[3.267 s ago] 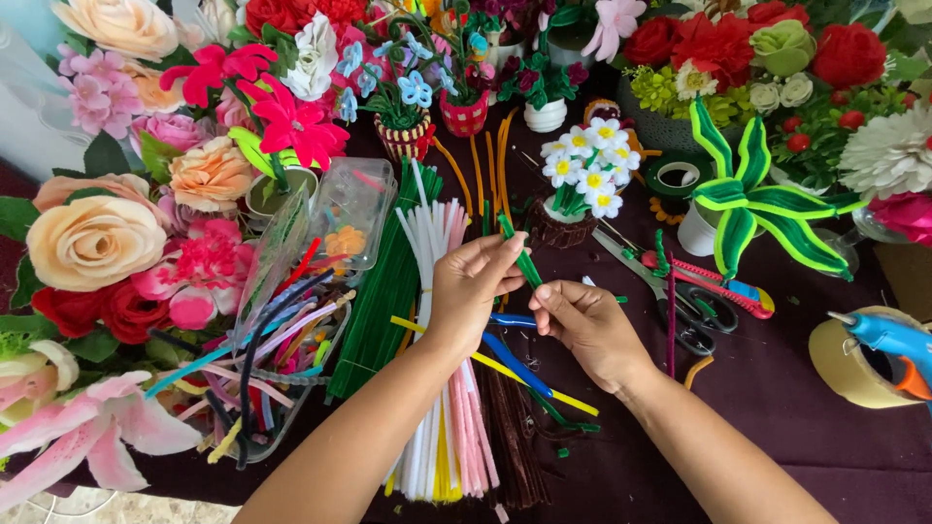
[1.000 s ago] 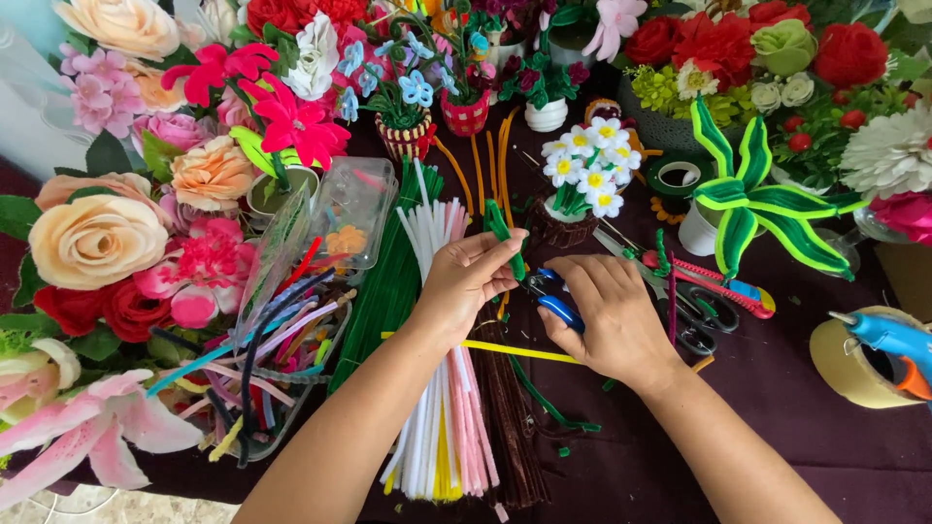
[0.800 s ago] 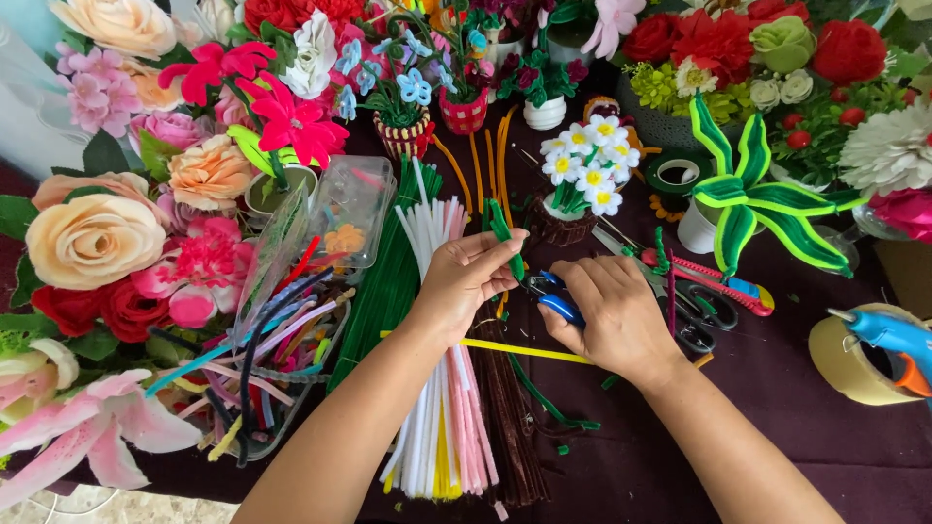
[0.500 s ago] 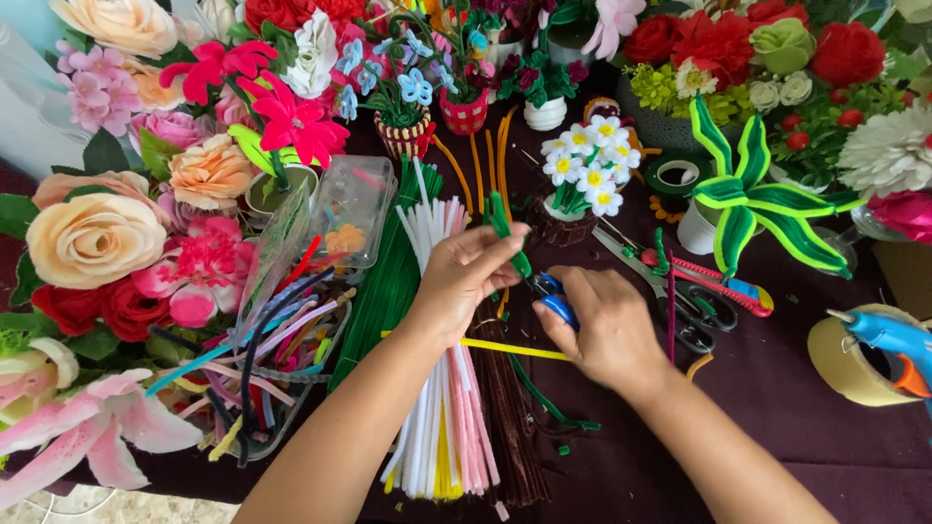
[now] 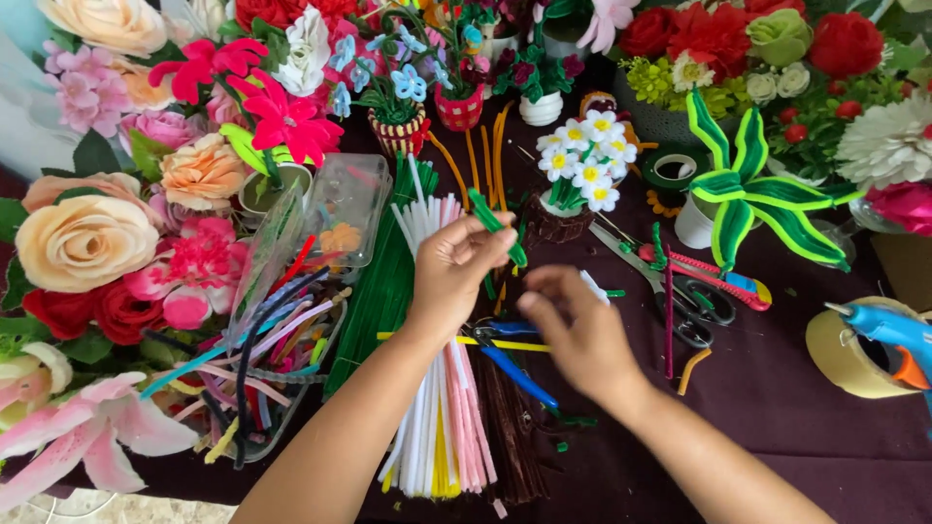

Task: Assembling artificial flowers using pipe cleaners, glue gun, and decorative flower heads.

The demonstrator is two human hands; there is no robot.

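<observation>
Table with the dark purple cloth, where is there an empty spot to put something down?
Bare dark purple cloth shows on the right, between the black-handled scissors, the roll of tan tape and the right hand. The left is crowded: clear plastic tray of coloured pipe cleaners and paper roses. The middle holds white and pink pipe cleaners.

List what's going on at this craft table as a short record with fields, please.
left hand: pinches a green pipe cleaner, held up above the table
right hand: blurred, over blue-handled pliers; grip unclear
under the hands: bundle of white, pink and yellow pipe cleaners
to the right: scissors, glue gun, tape roll
surface: dark purple cloth
surroundings: artificial flowers
</observation>
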